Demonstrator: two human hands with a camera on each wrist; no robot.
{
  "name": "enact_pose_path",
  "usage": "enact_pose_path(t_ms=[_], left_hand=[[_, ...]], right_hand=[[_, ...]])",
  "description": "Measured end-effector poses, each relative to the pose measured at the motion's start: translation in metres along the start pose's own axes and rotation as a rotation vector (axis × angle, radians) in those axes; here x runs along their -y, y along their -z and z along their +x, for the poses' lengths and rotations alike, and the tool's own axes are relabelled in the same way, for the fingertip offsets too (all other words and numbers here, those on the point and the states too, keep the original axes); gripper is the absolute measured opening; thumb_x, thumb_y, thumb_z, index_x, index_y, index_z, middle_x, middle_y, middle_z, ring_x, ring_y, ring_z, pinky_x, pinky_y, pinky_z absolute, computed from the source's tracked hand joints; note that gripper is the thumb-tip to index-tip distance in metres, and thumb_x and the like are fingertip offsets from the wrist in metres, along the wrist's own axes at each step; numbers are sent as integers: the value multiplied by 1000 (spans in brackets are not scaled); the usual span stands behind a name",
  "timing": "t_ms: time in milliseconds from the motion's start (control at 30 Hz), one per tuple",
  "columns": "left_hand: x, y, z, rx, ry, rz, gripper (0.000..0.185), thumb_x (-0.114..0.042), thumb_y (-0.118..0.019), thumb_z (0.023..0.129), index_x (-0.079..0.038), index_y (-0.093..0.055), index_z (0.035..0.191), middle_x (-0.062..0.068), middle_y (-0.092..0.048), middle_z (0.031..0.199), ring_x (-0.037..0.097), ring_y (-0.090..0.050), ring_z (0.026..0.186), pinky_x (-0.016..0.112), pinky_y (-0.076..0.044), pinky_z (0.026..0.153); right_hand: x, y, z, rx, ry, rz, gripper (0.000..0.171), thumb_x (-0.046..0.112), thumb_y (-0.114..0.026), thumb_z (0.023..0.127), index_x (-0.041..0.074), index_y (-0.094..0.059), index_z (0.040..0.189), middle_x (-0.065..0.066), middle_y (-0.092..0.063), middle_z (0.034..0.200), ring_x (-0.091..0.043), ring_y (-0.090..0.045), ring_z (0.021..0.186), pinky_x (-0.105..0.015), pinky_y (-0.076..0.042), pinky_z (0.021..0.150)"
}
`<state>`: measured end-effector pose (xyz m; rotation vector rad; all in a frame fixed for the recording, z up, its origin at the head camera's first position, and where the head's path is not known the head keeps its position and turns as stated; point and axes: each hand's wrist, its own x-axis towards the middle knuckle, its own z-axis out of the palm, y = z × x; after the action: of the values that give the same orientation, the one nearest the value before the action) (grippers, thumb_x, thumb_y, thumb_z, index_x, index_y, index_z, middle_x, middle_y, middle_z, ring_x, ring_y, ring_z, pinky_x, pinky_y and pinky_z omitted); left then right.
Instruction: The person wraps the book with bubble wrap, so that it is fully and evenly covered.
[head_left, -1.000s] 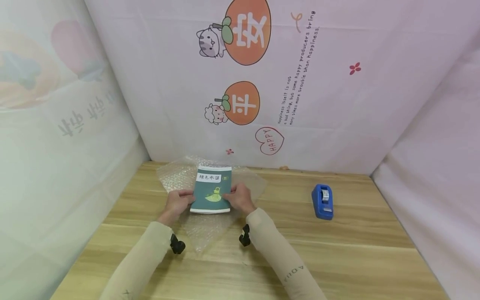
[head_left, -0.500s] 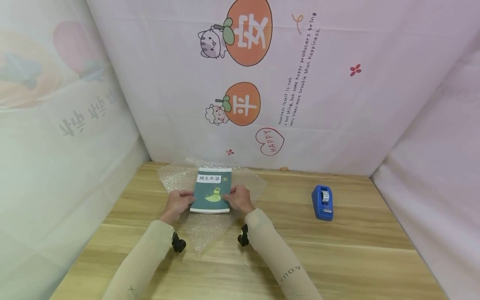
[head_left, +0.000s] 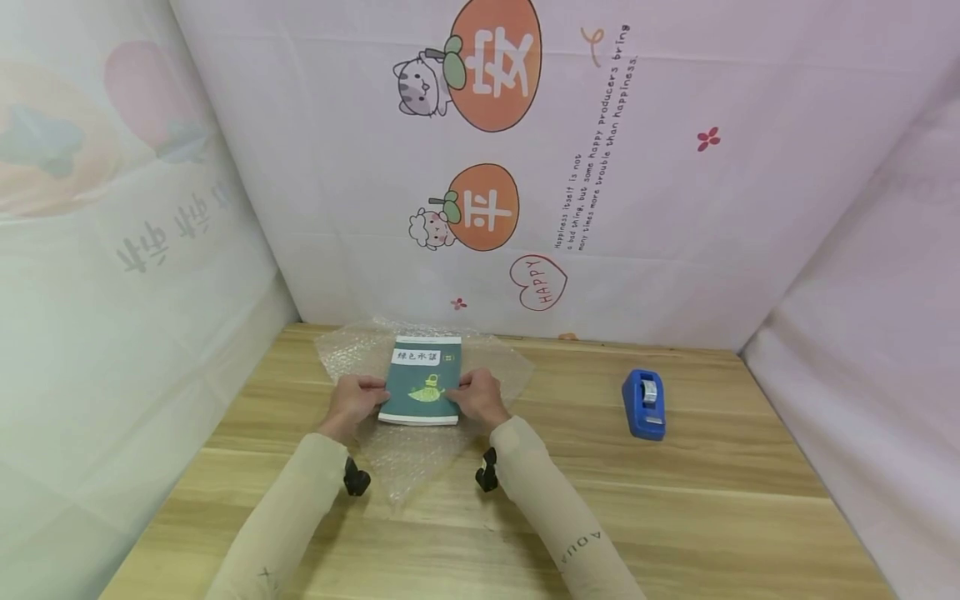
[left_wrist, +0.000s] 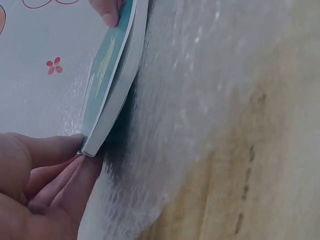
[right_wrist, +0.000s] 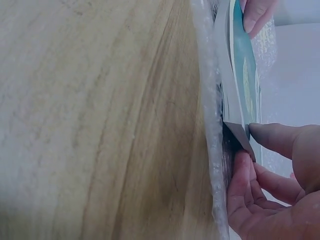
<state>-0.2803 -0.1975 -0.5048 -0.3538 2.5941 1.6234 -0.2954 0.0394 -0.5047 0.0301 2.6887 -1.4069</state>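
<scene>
Left hand (head_left: 358, 402) and right hand (head_left: 477, 398) pinch the book's (head_left: 422, 380) near corners over bubble wrap (head_left: 420, 454) at the bench's far edge; we judge the slick wrap could skid beneath it.

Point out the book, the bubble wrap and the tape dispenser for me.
book (head_left: 420, 392): head view, middle of its green cover.
bubble wrap (head_left: 408, 462): head view, bare near corner between the sleeves.
tape dispenser (head_left: 643, 407): head view, top of its blue body.

left hand (head_left: 351, 402): pinching grip | right hand (head_left: 480, 398): pinching grip | forearms converging
</scene>
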Motion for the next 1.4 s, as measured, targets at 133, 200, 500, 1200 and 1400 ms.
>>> enact_pose_path(t_ms=[133, 200, 500, 1200, 1400], left_hand=[[0, 4, 1, -42, -129, 208, 27, -9, -80, 90, 5, -79, 113, 23, -79, 115, 39, -73, 115, 49, -60, 101], [-2, 6, 0, -47, -160, 263, 26, -10, -81, 89, 5, -79, 110, 22, -80, 110, 38, -76, 108, 49, -61, 96], [-10, 11, -6, -46, -261, 408, 25, -8, -76, 90, 7, -77, 111, 24, -80, 106, 36, -79, 98, 49, -64, 88], [-3, 38, -20, 292, -530, 708, 92, -42, -70, 100, 18, -29, 157, 39, -30, 165, 56, -30, 154, 66, -25, 128], [1, 40, -26, 288, -581, 808, 106, -55, -70, 96, 17, -25, 159, 37, -24, 168, 54, -25, 157, 65, -25, 130]], right_hand=[[1, 2, -2, 4, -1, 5, 11, 10, -81, 91, 0, -79, 94, -7, -76, 87, -13, -61, 80, -24, -52, 70], [2, 3, -2, -1, 5, 0, 9, 9, -82, 90, 0, -79, 91, -7, -76, 85, -13, -61, 79, -24, -52, 70], [6, 15, -6, -1, -9, -6, 31, 7, -80, 89, -6, -75, 116, -16, -78, 109, -28, -72, 107, -43, -62, 98], [8, 46, -20, 310, 256, -383, 74, 34, -69, 103, -10, -42, 155, -27, -48, 160, -36, -56, 143, -48, -41, 126], [3, 56, -30, 417, 350, -612, 94, 52, -60, 105, -9, -21, 164, -26, -19, 175, -37, -15, 166, -45, -18, 136]])
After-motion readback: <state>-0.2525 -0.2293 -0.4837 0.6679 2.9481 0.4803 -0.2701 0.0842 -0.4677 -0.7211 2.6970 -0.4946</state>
